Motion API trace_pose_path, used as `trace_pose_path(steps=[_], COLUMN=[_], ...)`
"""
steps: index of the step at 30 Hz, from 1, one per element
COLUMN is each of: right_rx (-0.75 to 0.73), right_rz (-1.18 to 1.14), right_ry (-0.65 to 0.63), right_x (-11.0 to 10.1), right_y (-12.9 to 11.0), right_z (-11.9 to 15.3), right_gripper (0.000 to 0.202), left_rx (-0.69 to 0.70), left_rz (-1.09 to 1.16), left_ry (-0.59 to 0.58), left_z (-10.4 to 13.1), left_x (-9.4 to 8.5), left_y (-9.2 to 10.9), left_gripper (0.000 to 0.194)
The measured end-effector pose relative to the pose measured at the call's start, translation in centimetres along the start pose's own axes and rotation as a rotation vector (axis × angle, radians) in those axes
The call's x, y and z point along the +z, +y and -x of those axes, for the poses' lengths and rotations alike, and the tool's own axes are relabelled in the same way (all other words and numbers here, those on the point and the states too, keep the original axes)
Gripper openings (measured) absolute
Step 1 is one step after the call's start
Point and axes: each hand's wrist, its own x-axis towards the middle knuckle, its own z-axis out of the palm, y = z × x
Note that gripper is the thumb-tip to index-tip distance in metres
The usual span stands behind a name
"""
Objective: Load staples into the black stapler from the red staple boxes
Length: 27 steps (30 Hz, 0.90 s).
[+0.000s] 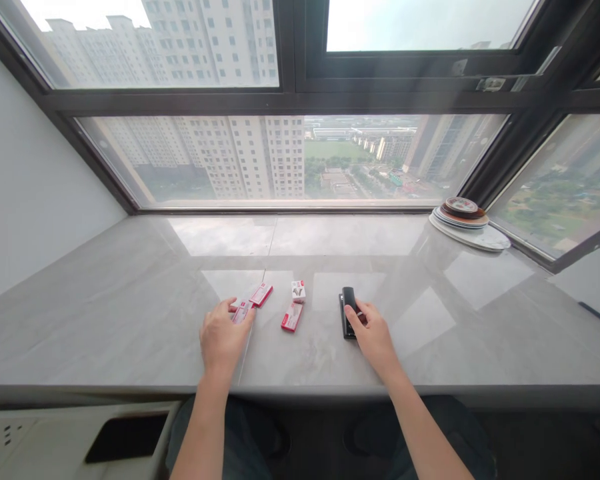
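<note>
On the grey marble-look sill, my left hand (225,337) has its fingers around a small red and white box (242,311). A second red and white box (261,294) lies just beyond it, end to end with the first. Between my hands, a small white and red box (298,291) with a dark picture touches the far end of another red box (292,317). My right hand (373,330) grips a black stapler (349,313) from its right side, thumb on top; the stapler rests on the sill.
A stack of plates or round mats (465,223) stands at the back right corner by the window frame (290,102). The sill's front edge (310,387) runs in front of my legs. A pale perforated unit (40,440) is below at the left.
</note>
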Motion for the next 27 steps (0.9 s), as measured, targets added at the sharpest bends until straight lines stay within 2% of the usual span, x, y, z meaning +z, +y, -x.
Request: trace_pose_path(steps=[3,6,9,11,13,15,17,19,21,24,27], right_rx=[-0.009,-0.016,-0.034,-0.035,-0.012,0.012,-0.011,-0.084,-0.163,-0.243,-0.288], right_rz=[0.009,0.019,0.045,0.049,0.037,0.039,0.074,0.127,0.17,0.203,0.198], right_ry=[0.023,0.025,0.028,0.035,0.025,-0.012,-0.068,-0.114,-0.148,-0.205,-0.265], right_x=[0.1,0.1,0.4,0.4,0.1,-0.7,-1.7,-2.7,-3.2,-2.7,-1.3], right_y=[-0.1,-0.3,-0.5,-0.5,-0.5,-0.6,-0.9,-1.4,-2.3,-3.8,-5.3], right_z=[0.2,0.4,0.6,0.7,0.7,0.7,0.5,0.2,-0.2,-0.7,-0.8], right_gripper=[0.056,0.054,0.054,0.057,0.058,0.053,0.042,0.031,0.028,0.032,0.032], left_rx=[0.02,0.1,0.232,0.264,0.256,0.222,0.216,0.284,0.405,0.544,0.59], left_rz=[-0.041,-0.015,0.053,0.068,0.066,0.054,0.054,0.088,0.151,0.232,0.273], left_ry=[0.019,0.032,-0.066,-0.105,-0.116,-0.107,-0.128,-0.203,-0.288,-0.368,-0.429], left_z=[1.4,3.0,4.2,4.5,4.4,4.3,4.6,5.4,6.3,7.2,7.0], left_x=[-0.6,-0.2,1.1,2.1,2.8,2.9,2.7,2.2,1.6,0.9,0.2], left_y=[0.6,4.2,8.6,10.3,10.8,10.4,9.8,9.6,9.9,10.7,10.7], left_gripper=[0.04,0.03,0.023,0.025,0.037,0.047,0.042,0.03,0.027,0.037,0.049])
